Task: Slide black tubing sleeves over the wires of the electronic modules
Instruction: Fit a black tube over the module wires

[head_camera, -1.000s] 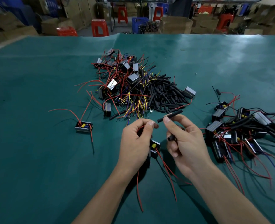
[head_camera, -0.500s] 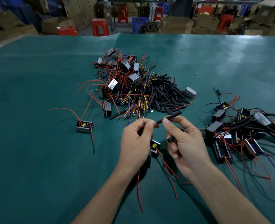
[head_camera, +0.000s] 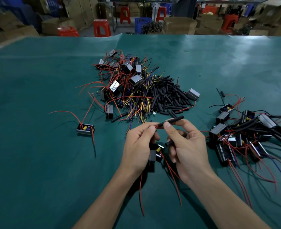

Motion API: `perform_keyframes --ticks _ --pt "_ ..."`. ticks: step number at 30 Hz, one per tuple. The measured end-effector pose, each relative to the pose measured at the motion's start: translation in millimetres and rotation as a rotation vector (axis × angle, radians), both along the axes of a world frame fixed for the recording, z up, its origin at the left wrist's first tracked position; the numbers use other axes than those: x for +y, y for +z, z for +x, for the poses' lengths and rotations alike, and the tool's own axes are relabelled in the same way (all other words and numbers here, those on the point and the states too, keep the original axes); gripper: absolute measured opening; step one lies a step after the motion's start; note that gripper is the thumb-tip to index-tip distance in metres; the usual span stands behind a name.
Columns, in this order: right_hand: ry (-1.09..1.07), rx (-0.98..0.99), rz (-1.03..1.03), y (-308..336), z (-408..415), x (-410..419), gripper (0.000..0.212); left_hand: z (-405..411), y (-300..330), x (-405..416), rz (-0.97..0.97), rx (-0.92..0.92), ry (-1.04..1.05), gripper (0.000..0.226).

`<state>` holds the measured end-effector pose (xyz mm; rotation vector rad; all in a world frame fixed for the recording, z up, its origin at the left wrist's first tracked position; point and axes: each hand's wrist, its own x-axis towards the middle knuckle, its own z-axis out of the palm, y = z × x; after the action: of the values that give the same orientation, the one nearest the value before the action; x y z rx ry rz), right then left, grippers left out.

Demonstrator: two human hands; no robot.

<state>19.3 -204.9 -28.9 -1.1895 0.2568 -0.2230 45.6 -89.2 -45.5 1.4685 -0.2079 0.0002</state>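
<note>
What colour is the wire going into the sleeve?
Red wire, entering the black sleeve; head view.

Both forearms enter from the lower edge, bare, and converge toward centre, hands raised above the table surface. Left hand (head_camera: 139, 148): back toward the camera, fingers curled, thumb and forefinger pinching a red wire (head_camera: 156, 126) at its tip. Right hand (head_camera: 188, 146): thumb and forefinger pinching a black sleeve (head_camera: 173, 120) just beside the left fingertips, lower fingers curled around a second sleeve (head_camera: 169, 143).
</note>
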Motion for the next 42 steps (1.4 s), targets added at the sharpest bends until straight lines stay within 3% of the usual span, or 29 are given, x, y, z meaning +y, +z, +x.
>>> perform_keyframes --ticks 11,14,16,18,24,31,34,37,42 --pt "0.221 0.169 0.124 8.9 5.3 -25.2 0.007 -1.6 -4.1 4.0 0.191 -0.094 -0.158 0.038" --pt "0.293 0.158 0.028 10.8 5.1 -32.5 0.017 -2.2 -3.0 5.0 0.247 -0.124 -0.180 0.042" --pt "0.297 0.098 -0.065 12.5 4.1 -35.3 0.009 -4.0 0.0 5.2 0.307 -0.155 -0.177 0.044" --pt "0.283 0.046 -0.096 14.2 3.6 -35.7 0.003 -6.8 5.8 7.1 0.376 -0.224 -0.120 0.041" --pt "0.253 0.023 -0.104 15.2 3.2 -35.1 0.012 -15.0 16.0 31.3 0.619 -0.418 0.192 0.025" --pt "0.304 -0.050 -0.266 21.1 3.1 -43.4 0.016 -26.3 14.0 23.6 0.487 -0.427 0.237 0.007" --pt "0.305 -0.068 -0.333 24.1 3.5 -53.4 0.028 -25.1 15.3 15.6 0.503 -0.458 0.221 0.006" --pt "0.329 -0.056 -0.396 24.9 4.0 -61.2 0.023 -25.2 12.9 5.9 0.561 -0.519 0.221 0.004" --pt "0.335 0.027 -0.241 19.2 6.2 -62.4 0.023 -24.5 10.5 -3.9 0.564 -0.491 0.243 0.006"
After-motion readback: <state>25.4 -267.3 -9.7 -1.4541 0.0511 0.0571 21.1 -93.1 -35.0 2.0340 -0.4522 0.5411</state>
